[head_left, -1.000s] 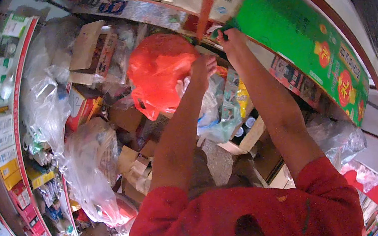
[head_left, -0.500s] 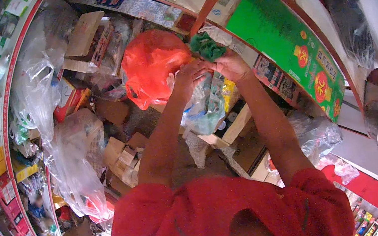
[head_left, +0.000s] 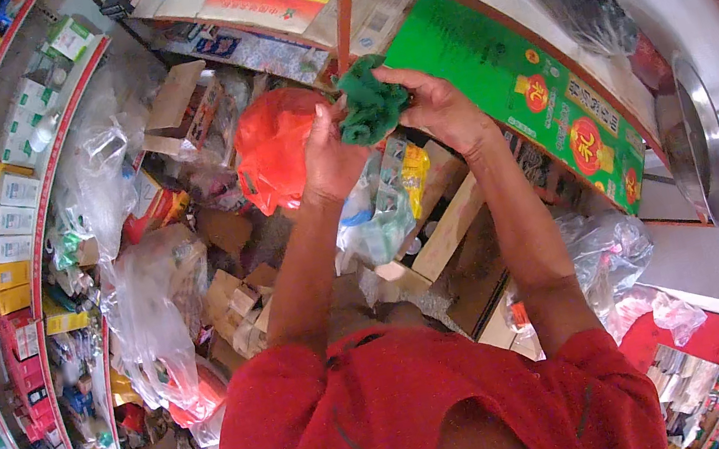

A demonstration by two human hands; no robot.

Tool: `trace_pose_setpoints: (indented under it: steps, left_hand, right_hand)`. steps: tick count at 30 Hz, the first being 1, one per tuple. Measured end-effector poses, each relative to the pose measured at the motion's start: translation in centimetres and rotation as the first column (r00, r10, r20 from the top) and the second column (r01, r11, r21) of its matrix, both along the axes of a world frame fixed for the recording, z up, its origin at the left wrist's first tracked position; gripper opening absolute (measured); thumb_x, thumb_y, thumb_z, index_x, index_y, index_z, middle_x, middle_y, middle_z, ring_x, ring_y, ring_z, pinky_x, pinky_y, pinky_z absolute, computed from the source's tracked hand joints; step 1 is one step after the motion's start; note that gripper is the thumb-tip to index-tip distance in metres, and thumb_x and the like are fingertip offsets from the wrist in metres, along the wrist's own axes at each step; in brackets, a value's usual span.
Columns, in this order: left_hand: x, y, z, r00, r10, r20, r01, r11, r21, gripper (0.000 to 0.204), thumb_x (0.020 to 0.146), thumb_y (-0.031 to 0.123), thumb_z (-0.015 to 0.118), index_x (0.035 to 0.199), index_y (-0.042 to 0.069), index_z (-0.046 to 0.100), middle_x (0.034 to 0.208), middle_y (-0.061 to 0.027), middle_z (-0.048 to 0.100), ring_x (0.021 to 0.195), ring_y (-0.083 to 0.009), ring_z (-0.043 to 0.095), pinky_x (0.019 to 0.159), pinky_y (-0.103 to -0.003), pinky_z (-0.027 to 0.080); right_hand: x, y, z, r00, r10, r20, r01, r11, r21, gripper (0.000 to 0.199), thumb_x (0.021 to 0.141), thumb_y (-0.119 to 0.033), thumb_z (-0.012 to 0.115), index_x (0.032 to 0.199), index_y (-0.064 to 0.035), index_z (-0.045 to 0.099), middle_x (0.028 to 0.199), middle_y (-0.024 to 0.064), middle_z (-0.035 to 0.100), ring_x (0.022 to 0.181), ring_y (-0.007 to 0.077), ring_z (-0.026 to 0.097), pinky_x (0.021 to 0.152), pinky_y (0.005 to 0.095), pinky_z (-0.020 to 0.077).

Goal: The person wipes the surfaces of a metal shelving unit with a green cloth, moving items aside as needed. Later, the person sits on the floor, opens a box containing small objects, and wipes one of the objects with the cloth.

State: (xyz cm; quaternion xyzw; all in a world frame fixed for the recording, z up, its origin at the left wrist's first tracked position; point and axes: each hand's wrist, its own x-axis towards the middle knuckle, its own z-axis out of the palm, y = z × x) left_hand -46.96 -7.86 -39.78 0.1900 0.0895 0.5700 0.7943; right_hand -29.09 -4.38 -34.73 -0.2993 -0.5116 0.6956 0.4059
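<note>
A crumpled dark green bundle [head_left: 369, 102], soft and ruffled like cloth or thin plastic, is held up between my two hands. My right hand [head_left: 443, 110] pinches its right side with the thumb and fingers. On its lower left side, my left hand [head_left: 335, 160] is closed against the bundle with the thumb pointing up; its fingers are partly hidden. Just beyond my left hand sits a red plastic bag [head_left: 277, 148], bulging. Below the hands lies a clear plastic bag [head_left: 378, 231] with a yellow packet [head_left: 416, 180] beside it.
A green printed carton [head_left: 514, 91] lies along the shelf at right, near a round metal pan [head_left: 701, 140]. Shelves of small boxes [head_left: 21, 212] curve along the left. Large clear plastic bags [head_left: 152, 304] hang beside them. Open cardboard boxes [head_left: 451, 227] clutter the floor.
My hands have moved apart, and the green bundle now sits between them rather than above the right hand. It looks more spread out. The whole view has shifted slightly.
</note>
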Motion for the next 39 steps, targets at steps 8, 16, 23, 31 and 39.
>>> trace_pose_setpoints:
  steps: [8, 16, 23, 31, 39]
  left_hand:
    - [1.9, -2.5, 2.0, 0.918, 0.132, -0.375, -0.160, 0.986, -0.043, 0.035, 0.083, 0.012, 0.068, 0.116, 0.007, 0.059, 0.106, -0.0025, 0.064, 0.095, -0.0161, 0.062, 0.085, -0.033, 0.049]
    - [-3.4, -0.2, 7.4, 0.967, 0.111, -0.228, -0.117, 0.993, -0.013, 0.040, 0.083, 0.017, 0.067, 0.117, -0.002, 0.057, 0.111, -0.0127, 0.064, 0.103, -0.0267, 0.062, 0.093, -0.041, 0.048]
    - [-12.0, 6.4, 10.9, 0.946, 0.308, -0.100, -0.302, 0.951, 0.071, 0.043, 0.088, 0.031, 0.062, 0.119, 0.002, 0.056, 0.113, -0.0114, 0.064, 0.106, -0.0271, 0.060, 0.094, -0.042, 0.046]
    - [-15.3, 16.5, 20.9, 0.913, 0.406, 0.035, -0.388, 0.840, 0.380, 0.032, 0.089, 0.022, 0.062, 0.117, 0.007, 0.057, 0.110, -0.0090, 0.061, 0.096, -0.0198, 0.060, 0.082, -0.034, 0.049]
    - [-6.3, 24.6, 28.7, 0.250, 0.939, -0.235, -0.199, 0.288, 0.937, 0.046, 0.087, 0.022, 0.062, 0.125, 0.000, 0.050, 0.113, -0.0232, 0.059, 0.103, -0.0382, 0.057, 0.088, -0.040, 0.046]
  right_hand:
    - [-0.1, -2.5, 2.9, 0.889, -0.303, 0.345, 0.125, 0.883, 0.453, 0.045, 0.081, 0.007, 0.060, 0.126, -0.0009, 0.056, 0.122, 0.0069, 0.059, 0.108, 0.0146, 0.056, 0.093, 0.0302, 0.0457]
    - [-3.8, 1.5, 8.7, 0.928, -0.315, 0.201, 0.245, 0.919, 0.309, 0.037, 0.081, 0.004, 0.065, 0.118, -0.0021, 0.062, 0.115, 0.0067, 0.064, 0.104, 0.0156, 0.059, 0.092, 0.0294, 0.0464]
    - [-9.2, 8.4, 9.1, 0.808, -0.355, 0.471, 0.144, 0.893, 0.426, 0.026, 0.085, -0.009, 0.068, 0.110, -0.0008, 0.065, 0.097, 0.0038, 0.067, 0.089, 0.0119, 0.061, 0.078, 0.0267, 0.0500]
    - [-11.7, 11.9, 25.6, 0.569, -0.811, 0.138, 0.257, 0.334, 0.907, 0.021, 0.091, -0.017, 0.060, 0.104, -0.0025, 0.067, 0.098, 0.0043, 0.068, 0.085, 0.0096, 0.062, 0.074, 0.0252, 0.0503]
    - [-14.3, 17.0, 35.7, 0.479, -0.837, -0.263, 0.447, -0.025, 0.894, 0.027, 0.091, -0.020, 0.056, 0.107, 0.0007, 0.065, 0.086, 0.0131, 0.070, 0.075, 0.0179, 0.068, 0.071, 0.0294, 0.0515]
